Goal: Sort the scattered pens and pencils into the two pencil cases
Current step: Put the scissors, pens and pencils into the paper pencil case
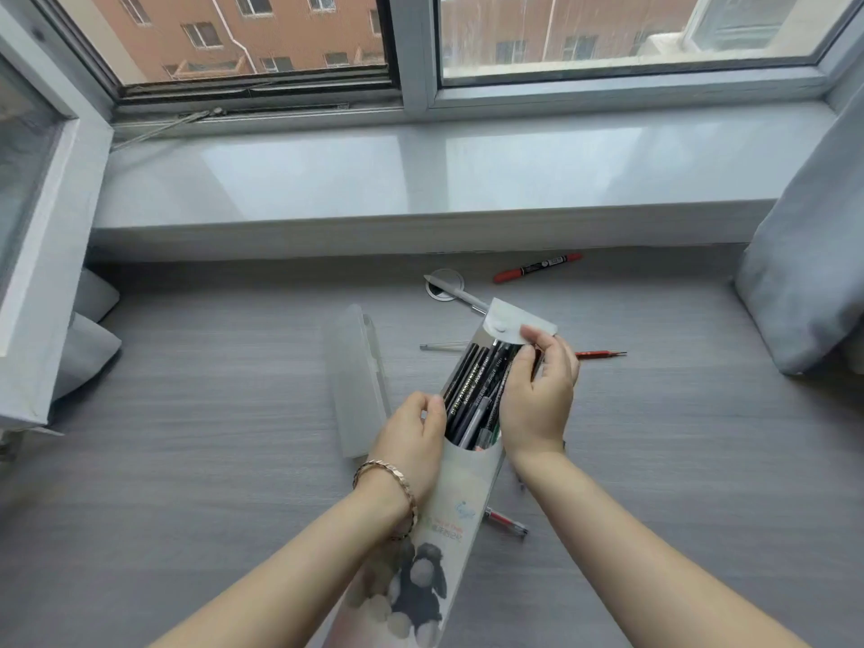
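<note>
- Beyond the desk (pixel 187 460), a window (pixel 411 49) and a pale sill (pixel 421 180) span the back.
- Right of the desk hangs a curtain (pixel 804 254), its hem resting on the desktop.
- Printed case (pixel 449 507): held up over mid-desk and tilted away to the right, with its flap (pixel 519 322) open. It is packed with dark pens (pixel 477 390).
- Frosted case (pixel 357 381): lies on the desk just left of the printed case.
- Left hand (pixel 414 441): fingers curl round the printed case's left edge. A bracelet (pixel 388 479) is on the wrist.
- Right hand (pixel 537 390): curls round the right edge, with its fingertips over the pens beside the flap.
- 5 loose items lie on the desk:
- Marker (pixel 537 268): red, near the sill.
- White pen (pixel 456 294): lies across a round grommet (pixel 442 279), its near end behind the flap.
- Pencil (pixel 601 353): red, partly hidden by the right hand.
- Clear pen (pixel 442 347): one end lies behind the printed case.
- Gel pen (pixel 507 523): partly under the printed case.
</note>
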The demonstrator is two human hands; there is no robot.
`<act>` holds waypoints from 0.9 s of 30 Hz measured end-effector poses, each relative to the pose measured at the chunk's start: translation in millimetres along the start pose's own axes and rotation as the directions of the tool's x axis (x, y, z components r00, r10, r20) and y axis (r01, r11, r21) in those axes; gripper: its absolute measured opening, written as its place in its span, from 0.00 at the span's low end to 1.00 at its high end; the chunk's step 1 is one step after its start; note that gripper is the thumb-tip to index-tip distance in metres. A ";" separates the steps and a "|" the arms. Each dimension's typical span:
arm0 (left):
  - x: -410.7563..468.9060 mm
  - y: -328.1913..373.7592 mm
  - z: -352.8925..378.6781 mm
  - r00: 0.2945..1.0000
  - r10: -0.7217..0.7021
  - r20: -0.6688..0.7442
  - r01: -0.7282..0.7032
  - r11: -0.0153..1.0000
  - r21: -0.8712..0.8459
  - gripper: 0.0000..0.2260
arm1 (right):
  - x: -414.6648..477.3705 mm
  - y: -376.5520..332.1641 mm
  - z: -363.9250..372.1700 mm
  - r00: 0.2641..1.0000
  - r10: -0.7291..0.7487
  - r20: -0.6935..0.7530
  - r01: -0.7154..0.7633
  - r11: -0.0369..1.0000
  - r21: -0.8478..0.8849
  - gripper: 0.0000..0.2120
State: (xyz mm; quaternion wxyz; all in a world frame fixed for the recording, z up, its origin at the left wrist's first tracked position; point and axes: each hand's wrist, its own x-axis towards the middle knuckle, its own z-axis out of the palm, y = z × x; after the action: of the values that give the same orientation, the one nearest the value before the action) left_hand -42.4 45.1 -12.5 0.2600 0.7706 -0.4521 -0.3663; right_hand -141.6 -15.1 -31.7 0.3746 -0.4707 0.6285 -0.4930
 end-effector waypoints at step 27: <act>27.7 -34.5 -42.9 0.955 -0.182 -0.235 0.196 0.980 0.033 0.18 | 102.3 23.5 -42.1 0.865 0.056 0.498 0.277 0.775 -0.568 0.29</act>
State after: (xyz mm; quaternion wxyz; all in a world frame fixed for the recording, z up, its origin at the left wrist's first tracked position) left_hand 18.3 39.3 -21.3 0.2529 0.8546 -0.3531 -0.2846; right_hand -214.5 -100.5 -45.5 0.3134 -0.7135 0.6099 -0.1441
